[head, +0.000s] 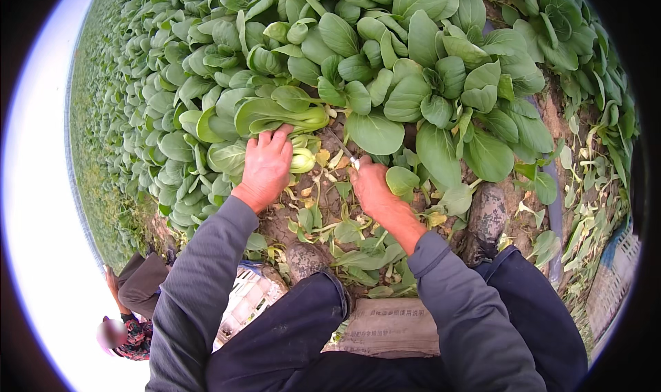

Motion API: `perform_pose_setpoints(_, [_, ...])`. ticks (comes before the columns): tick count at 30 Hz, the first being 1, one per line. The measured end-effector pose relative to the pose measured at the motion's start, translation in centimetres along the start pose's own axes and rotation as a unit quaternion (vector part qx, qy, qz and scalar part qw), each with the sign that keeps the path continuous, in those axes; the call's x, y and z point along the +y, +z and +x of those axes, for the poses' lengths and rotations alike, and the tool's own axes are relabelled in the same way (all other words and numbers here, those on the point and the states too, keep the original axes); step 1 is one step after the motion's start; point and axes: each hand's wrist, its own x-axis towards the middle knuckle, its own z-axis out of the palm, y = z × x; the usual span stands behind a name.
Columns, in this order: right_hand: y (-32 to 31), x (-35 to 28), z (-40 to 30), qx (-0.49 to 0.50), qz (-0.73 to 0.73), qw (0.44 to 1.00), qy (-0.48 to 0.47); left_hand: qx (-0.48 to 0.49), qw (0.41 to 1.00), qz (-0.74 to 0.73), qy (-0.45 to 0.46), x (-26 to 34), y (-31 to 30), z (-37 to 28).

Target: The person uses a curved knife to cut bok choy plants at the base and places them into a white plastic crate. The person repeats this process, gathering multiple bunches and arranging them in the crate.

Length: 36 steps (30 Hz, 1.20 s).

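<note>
My left hand [266, 165] lies back up against a head of bok choy [289, 116], its fingertips partly hidden at the leaves. This head is tipped on its side, pale stalk base towards the right. Just below it, a second bok choy [302, 160] shows its light green base beside my left hand. My right hand [376, 185] is closed around the handle of a thin-bladed knife [342, 145]. The narrow blade slants up and left, its tip near the soil by the first head's base. My fingers cover most of the handle.
Dense bok choy plants [423, 92] stand ahead. Loose leaves [366, 258] litter the soil around my shoes. Below are a printed sack [387, 325] and a white plastic crate [253, 294]. A grey hose [555, 227] runs along the right. Another person [137, 309] crouches at left.
</note>
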Motion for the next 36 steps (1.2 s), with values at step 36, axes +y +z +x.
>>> perform_pose_setpoints(36, [-19.5,-7.8,-6.1,0.061,0.563,0.824,0.0,0.066,0.626,-0.744,-0.225,5.6,-11.3,-13.5])
